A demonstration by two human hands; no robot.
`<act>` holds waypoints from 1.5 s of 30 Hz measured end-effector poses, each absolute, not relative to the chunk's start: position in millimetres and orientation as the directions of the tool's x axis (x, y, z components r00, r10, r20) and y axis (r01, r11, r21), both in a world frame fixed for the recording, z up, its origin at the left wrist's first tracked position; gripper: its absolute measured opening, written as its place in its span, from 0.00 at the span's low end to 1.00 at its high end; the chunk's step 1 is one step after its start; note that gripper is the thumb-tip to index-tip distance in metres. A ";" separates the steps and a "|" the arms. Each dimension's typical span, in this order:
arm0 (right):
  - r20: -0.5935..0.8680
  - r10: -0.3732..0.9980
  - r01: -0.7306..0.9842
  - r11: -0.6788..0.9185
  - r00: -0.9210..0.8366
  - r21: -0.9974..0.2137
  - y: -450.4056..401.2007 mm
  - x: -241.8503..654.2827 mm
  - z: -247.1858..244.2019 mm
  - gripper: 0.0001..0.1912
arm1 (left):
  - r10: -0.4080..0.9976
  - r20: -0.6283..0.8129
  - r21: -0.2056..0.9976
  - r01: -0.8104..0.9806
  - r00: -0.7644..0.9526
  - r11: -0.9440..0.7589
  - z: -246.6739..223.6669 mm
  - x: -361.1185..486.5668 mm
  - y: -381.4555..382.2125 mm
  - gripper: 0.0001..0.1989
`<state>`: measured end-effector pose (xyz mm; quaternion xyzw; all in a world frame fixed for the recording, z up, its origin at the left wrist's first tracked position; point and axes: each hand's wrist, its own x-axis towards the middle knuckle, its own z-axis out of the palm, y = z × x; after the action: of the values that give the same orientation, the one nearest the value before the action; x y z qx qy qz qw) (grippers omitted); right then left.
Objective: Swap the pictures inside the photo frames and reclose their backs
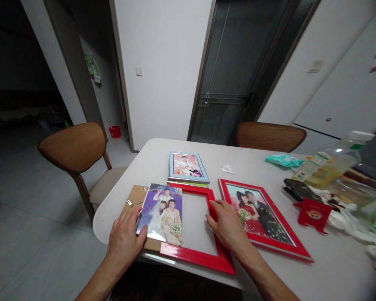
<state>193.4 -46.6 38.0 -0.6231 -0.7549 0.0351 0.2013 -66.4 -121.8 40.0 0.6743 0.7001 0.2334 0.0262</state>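
Note:
A loose wedding photo [161, 215] lies across the left part of an empty red frame [200, 259] and over a brown backing board [134, 196] with metal clips. My left hand [125, 236] rests at the photo's left edge, its thumb on the photo and its fingers by the board. On the right side of the red frame lies my right hand [227, 223], fingers curled over the frame's border. To its right is a second red frame [266, 209] with a couple's photo. Behind sits a stack of frames, a light blue one [188, 165] on top.
The white table [238, 163] bears a crumpled tissue [227, 168], a teal packet [283, 160], a bottle [332, 159], a black object [301, 191], a red card stand [313, 214] and plastic bags at right. Wooden chairs stand left [75, 146] and behind [271, 136].

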 end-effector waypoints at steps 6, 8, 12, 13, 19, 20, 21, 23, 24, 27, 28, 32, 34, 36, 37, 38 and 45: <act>0.103 0.973 0.587 0.206 -0.204 -0.783 -49.5 146.2 38.9 0.24 | 0.945 0.328 0.382 0.914 0.006 -0.139 41.4 -56.8 -121.5 0.19; 0.046 0.981 0.482 0.134 -0.189 -0.866 -47.4 129.9 35.5 0.26 | 0.940 0.322 0.431 0.867 0.112 -0.251 40.8 -46.4 -122.3 0.23; 0.034 0.991 0.192 0.059 -0.131 -0.980 -47.5 107.4 46.4 0.30 | 0.901 0.345 0.465 0.786 0.263 -0.408 36.7 -23.4 -120.2 0.30; 0.055 0.989 0.084 0.067 -0.136 -0.994 -49.8 103.9 53.9 0.31 | 0.886 0.382 0.469 0.770 0.264 -0.432 36.8 -19.5 -118.1 0.31; 0.160 0.975 -0.285 0.111 -0.153 -0.952 -66.3 102.9 87.4 0.31 | 0.835 0.549 0.707 0.550 -0.028 -0.446 62.9 -12.6 -107.6 0.22; 0.136 0.982 -0.246 0.101 -0.129 -0.964 -66.7 106.5 84.8 0.30 | 0.850 0.514 0.782 0.471 -0.119 -0.407 68.3 -10.8 -108.2 0.20; 0.091 0.991 -0.192 0.072 -0.095 -0.979 -66.3 110.8 79.9 0.29 | 0.863 0.462 0.852 0.372 -0.202 -0.369 72.6 -8.0 -109.3 0.19; -0.052 0.998 -0.118 -0.055 -0.029 -0.992 -64.5 120.4 66.5 0.27 | 0.887 0.334 0.942 0.132 -0.318 -0.307 76.8 0.9 -112.3 0.17; -0.124 0.992 -0.126 -0.126 -0.027 -0.984 -63.5 125.1 59.8 0.26 | 0.901 0.266 0.960 0.006 -0.341 -0.281 76.5 6.4 -113.5 0.18; -0.182 0.981 -0.271 -0.194 -0.070 -0.943 -61.8 139.5 46.9 0.23 | 0.951 0.108 0.941 -0.279 -0.289 -0.191 69.8 19.9 -113.7 0.20; -0.161 0.985 -0.309 -0.172 -0.060 -0.935 -61.3 144.8 45.5 0.22 | 0.962 0.084 0.931 -0.325 -0.260 -0.169 66.8 21.7 -112.6 0.21; -0.157 0.988 -0.249 -0.150 0.007 -0.957 -55.2 170.2 46.0 0.25 | 0.975 0.071 0.953 -0.275 -0.210 -0.129 55.8 12.6 -106.6 0.24; -0.152 0.988 -0.137 -0.148 0.020 -0.979 -49.1 182.3 44.5 0.26 | 0.982 0.090 0.990 -0.096 -0.167 -0.108 51.1 4.6 -106.5 0.22; -0.125 0.990 0.009 -0.126 0.062 -0.992 -42.1 190.2 41.1 0.26 | 0.986 0.138 0.977 0.177 -0.093 -0.120 47.0 -0.5 -109.5 0.21; -0.114 0.990 0.085 -0.121 0.085 -0.989 -38.9 192.2 39.3 0.26 | 0.986 0.159 0.940 0.312 -0.043 -0.138 45.4 -1.6 -111.6 0.22; -0.108 0.989 0.153 -0.123 0.103 -0.981 -36.2 192.7 37.7 0.26 | 0.986 0.166 0.891 0.428 0.013 -0.156 44.0 -1.8 -113.8 0.22; -0.095 0.989 0.256 -0.121 0.110 -0.959 -33.6 183.5 37.8 0.27 | 0.965 0.110 0.619 0.743 0.239 -0.254 41.8 0.6 -118.4 0.25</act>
<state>183.5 -33.6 37.8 -0.6118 -0.5089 0.4313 0.4251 0.6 -118.4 41.8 0.7534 0.5666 0.2440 0.2276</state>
